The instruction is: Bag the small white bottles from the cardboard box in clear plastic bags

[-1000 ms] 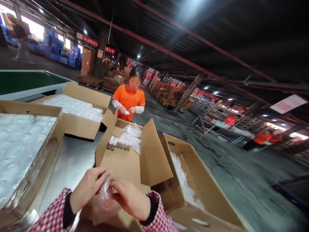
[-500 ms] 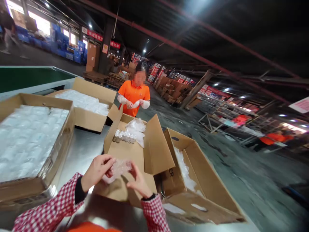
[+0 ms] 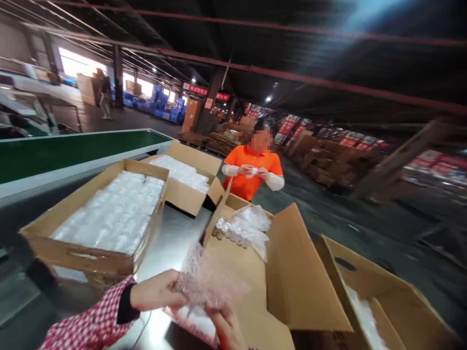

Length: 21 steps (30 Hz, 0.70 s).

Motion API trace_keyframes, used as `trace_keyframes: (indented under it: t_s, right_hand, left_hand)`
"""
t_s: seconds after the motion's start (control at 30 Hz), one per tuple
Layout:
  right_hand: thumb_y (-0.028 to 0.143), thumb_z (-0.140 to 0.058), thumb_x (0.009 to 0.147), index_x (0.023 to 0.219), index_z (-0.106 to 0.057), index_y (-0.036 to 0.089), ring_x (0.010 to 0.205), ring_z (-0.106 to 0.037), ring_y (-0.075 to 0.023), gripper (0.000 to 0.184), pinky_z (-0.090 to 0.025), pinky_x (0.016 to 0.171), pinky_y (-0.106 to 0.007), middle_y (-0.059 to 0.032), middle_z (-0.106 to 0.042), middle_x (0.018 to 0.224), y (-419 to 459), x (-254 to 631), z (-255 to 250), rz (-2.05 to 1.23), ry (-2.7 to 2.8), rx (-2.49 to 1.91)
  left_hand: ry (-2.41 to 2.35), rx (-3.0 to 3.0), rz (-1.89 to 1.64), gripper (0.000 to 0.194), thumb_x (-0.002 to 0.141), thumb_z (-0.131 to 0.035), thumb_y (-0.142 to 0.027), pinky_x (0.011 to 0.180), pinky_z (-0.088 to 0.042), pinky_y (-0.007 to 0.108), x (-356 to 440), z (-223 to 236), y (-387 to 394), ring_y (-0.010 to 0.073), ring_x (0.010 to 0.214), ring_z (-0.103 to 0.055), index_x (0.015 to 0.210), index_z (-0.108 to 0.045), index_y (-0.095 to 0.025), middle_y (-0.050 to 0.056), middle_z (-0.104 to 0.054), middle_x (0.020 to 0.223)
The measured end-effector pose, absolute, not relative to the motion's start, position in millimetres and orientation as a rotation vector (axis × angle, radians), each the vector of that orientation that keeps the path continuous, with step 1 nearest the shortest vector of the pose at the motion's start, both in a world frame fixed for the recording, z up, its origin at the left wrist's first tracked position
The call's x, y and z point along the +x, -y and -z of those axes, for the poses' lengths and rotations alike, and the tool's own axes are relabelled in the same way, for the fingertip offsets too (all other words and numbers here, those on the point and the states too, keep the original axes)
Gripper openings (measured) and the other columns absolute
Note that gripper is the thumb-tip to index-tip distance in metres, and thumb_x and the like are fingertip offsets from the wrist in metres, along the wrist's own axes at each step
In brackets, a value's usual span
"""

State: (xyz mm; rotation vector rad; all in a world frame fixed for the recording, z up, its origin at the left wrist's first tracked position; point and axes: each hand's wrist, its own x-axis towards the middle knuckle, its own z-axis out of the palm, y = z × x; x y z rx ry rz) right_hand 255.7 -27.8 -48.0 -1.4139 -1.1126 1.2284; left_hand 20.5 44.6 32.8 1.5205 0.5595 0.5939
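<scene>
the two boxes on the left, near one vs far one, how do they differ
The near box is filled almost to its rim with clear wrapped packs; the far box holds a lower layer. The near box shows no raised flaps; the far box has a flap standing up behind and another folded out on the right. Both are brown cardboard, open-topped, on the metal table.

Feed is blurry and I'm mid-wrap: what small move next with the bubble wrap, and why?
Probably draw the bubble wrap taut between both hands. The left hand pinches one edge, the right hand sits beneath, and the sheet bunches loosely above the open box.
</scene>
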Motion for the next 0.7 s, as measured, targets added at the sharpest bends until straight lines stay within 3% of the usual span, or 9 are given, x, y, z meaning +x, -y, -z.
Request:
trace_keyframes:
  t_s: [0.13,0.2,0.27,0.37,0.47,0.57,0.63,0.7]
  right_hand:
    - [0.06,-0.076,0.055,0.099,-0.072,0.035,0.118,-0.054,-0.0402,0.05,-0.041,0.099,-0.058,-0.0095,-0.067,0.117,15.5,253.8,42.6,-1.35,1.295,-1.165]
    - [0.058,-0.077,0.055,0.094,-0.074,0.034,0.119,-0.052,-0.041,0.046,-0.042,0.098,-0.057,-0.0107,-0.064,0.121,3.6,247.3,30.0,-1.334,1.454,-1.043]
    - [0.056,-0.074,0.061,0.092,-0.073,0.032,0.102,-0.063,-0.0377,0.039,-0.049,0.088,-0.053,-0.0121,-0.062,0.122,-9.7,235.3,14.4,-1.342,1.509,-1.04]
    - [0.055,-0.07,0.07,0.102,-0.067,0.028,0.061,-0.064,-0.0232,0.042,-0.054,0.061,-0.041,-0.0113,-0.069,0.095,-31.2,205.4,-2.4,-1.447,1.375,-1.126]
    - [0.057,-0.068,0.073,0.099,-0.062,0.024,0.053,-0.059,-0.0168,0.043,-0.05,0.051,-0.03,-0.0023,-0.062,0.067,-55.9,164.4,-10.8,-1.532,1.158,-1.098]
    - [0.056,-0.066,0.076,0.086,-0.057,0.02,0.044,-0.053,-0.0108,0.038,-0.041,0.042,-0.021,0.0029,-0.055,0.056,-80.0,123.4,-24.6,-1.646,1.087,-0.995]
    - [0.057,-0.059,0.081,0.097,-0.055,0.02,0.041,-0.052,-0.0095,0.041,-0.039,0.039,-0.02,0.0013,-0.06,0.064,-91.1,104.1,-38.5,-1.704,1.128,-0.977]
    - [0.057,-0.056,0.083,0.119,-0.048,0.025,0.05,-0.06,-0.0114,0.049,-0.046,0.043,-0.024,-0.0061,-0.065,0.098,-96.9,95.4,-51.1,-1.658,1.196,-0.987]
  left_hand:
    - [-0.667,1.263,-0.83,0.023,0.076,-0.062,-0.033,0.075,-0.047,0.027,13.7,-15.2,-43.5,0.017,0.077,-0.061,0.082,-0.067,-0.012,0.004,-0.066,0.077]
    - [-0.715,1.196,-0.889,0.026,0.077,-0.061,-0.036,0.072,-0.047,0.028,1.0,-16.2,-43.7,0.0175,0.075,-0.061,0.085,-0.066,-0.011,0.006,-0.065,0.077]
    - [-0.744,1.18,-0.932,0.03,0.074,-0.066,-0.035,0.076,-0.047,0.03,-17.7,-26.3,-42.8,0.0194,0.08,-0.061,0.093,-0.066,-0.011,0.007,-0.066,0.085]
    - [-0.822,1.527,-0.934,0.036,0.077,-0.066,-0.033,0.087,-0.045,0.031,-42.9,-51.1,-36.7,0.0217,0.096,-0.06,0.109,-0.061,-0.017,0.007,-0.065,0.106]
    - [-0.915,2.247,-0.763,0.052,0.083,-0.064,-0.03,0.103,-0.039,0.044,-50.6,-69.6,-30.8,0.0299,0.118,-0.052,0.13,-0.046,-0.019,0.013,-0.057,0.129]
    - [-1.149,2.709,-0.56,0.051,0.087,-0.055,-0.017,0.098,-0.04,0.056,-56.4,-76.5,-41.8,0.0365,0.119,-0.05,0.135,-0.041,-0.02,0.017,-0.053,0.132]
    - [-1.34,2.707,-0.523,0.044,0.09,-0.045,-0.012,0.09,-0.048,0.049,-75.2,-79.6,-62.3,0.0317,0.109,-0.057,0.132,-0.045,-0.023,0.014,-0.057,0.125]
    - [-1.561,2.514,-0.593,0.047,0.091,-0.043,-0.015,0.088,-0.049,0.041,-109.3,-82.5,-89.8,0.0273,0.104,-0.058,0.138,-0.038,-0.022,0.013,-0.054,0.123]
